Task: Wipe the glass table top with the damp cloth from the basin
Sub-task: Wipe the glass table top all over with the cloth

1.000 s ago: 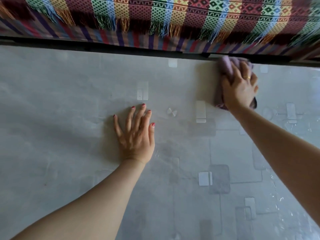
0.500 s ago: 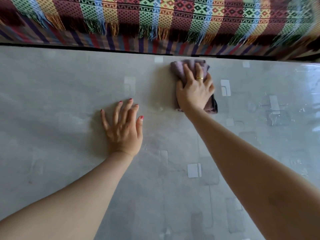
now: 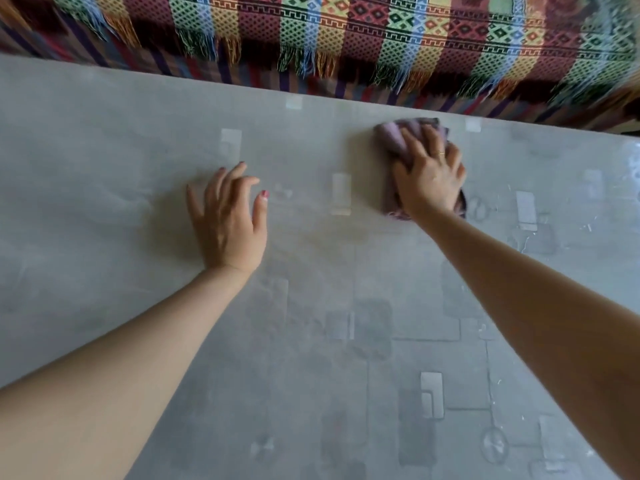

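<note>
The glass table top (image 3: 104,209) fills most of the head view, grey with pale squares showing through it. A crumpled mauve cloth (image 3: 393,136) lies on the glass near the far edge, right of centre. My right hand (image 3: 429,178) presses flat on the cloth, covering most of it, a ring on one finger. My left hand (image 3: 228,220) rests on the glass left of centre, fingers apart and slightly lifted, holding nothing. The basin is out of view.
A bright patterned woven throw with fringe (image 3: 346,36) hangs along the far edge of the table. Wet streaks and droplets (image 3: 533,220) glisten on the glass at the right.
My right hand slid the cloth left along the far edge from the right side, and it now sits right of centre. My left hand's fingers have lifted off the glass a little.
</note>
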